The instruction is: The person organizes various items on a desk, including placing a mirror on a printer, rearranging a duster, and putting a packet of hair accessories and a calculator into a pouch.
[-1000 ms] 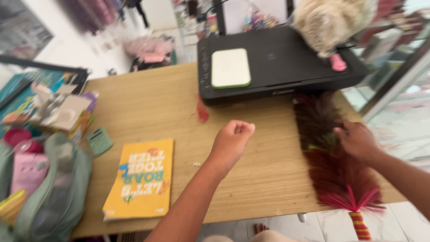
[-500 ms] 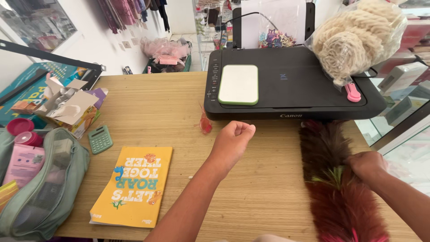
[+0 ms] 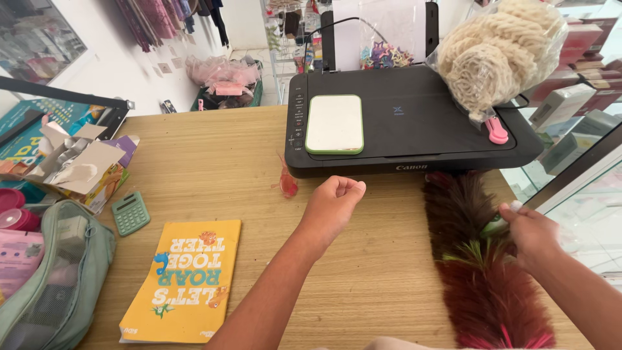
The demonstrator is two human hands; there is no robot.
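Dusting the counter by the printer

Right hand grips the feather duster near the right edge; left hand fisted; sweep lightly.

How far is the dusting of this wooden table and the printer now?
Done: nothing visibly finished; no clean or dusty patches can be told apart. In hand: the right hand holds the feather duster, its feathers lying on the wooden table just before the black printer. The left hand rests as a fist, holding nothing visible. Left: a small red feather lies loose, and the printer top carries a yarn bag.
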